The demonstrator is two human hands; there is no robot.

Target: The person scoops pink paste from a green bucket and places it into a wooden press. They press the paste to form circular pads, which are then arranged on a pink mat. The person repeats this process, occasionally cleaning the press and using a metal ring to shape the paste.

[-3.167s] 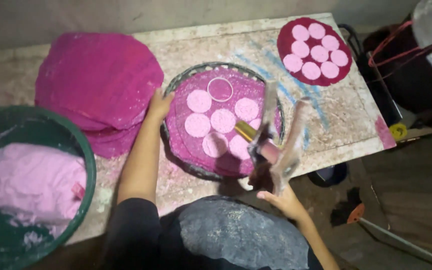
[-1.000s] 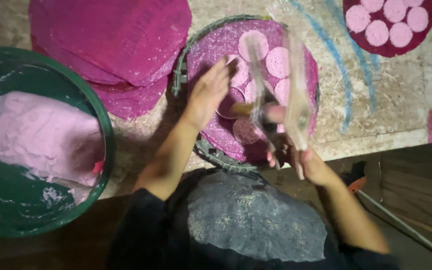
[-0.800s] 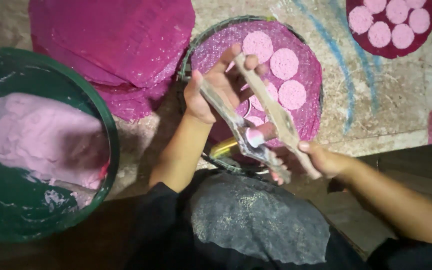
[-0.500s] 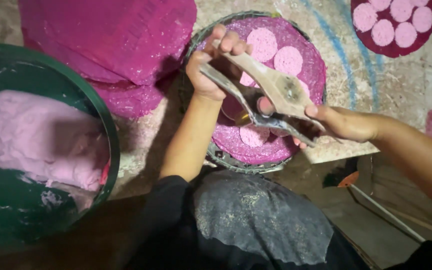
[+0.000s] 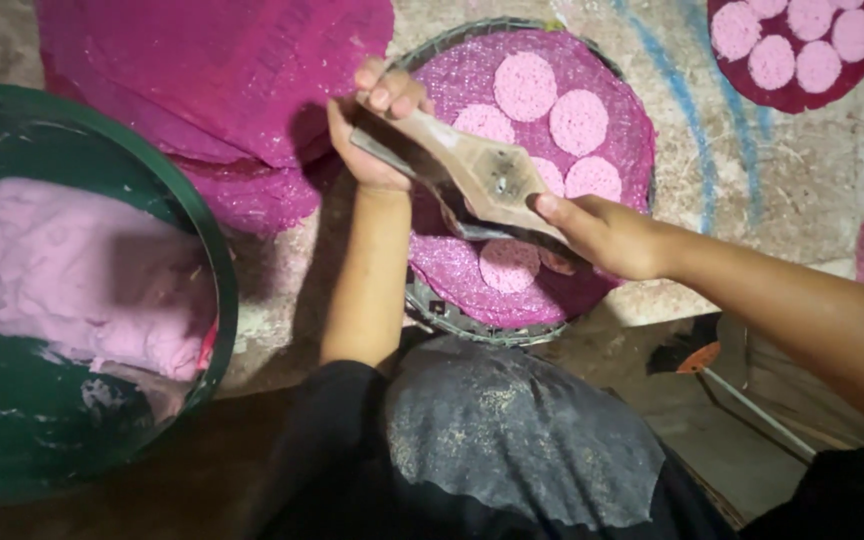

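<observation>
Left hand (image 5: 377, 130) fingers clamped on one end of hinged wooden press (image 5: 472, 175), right hand (image 5: 602, 235) gripping other end, above round mesh tray (image 5: 612, 150) of pink dough discs (image 5: 524, 86), green basin (image 5: 202, 240) of pink dough (image 5: 72, 270) nearby.

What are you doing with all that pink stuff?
A person holds a hinged wooden press in both hands, the left hand at its far end and the right hand at the near end, above a round tray lined with magenta mesh. Several flat pink discs lie on it. A green tub of pink dough sits to the left, and stacked mesh sheets lie behind.
</observation>
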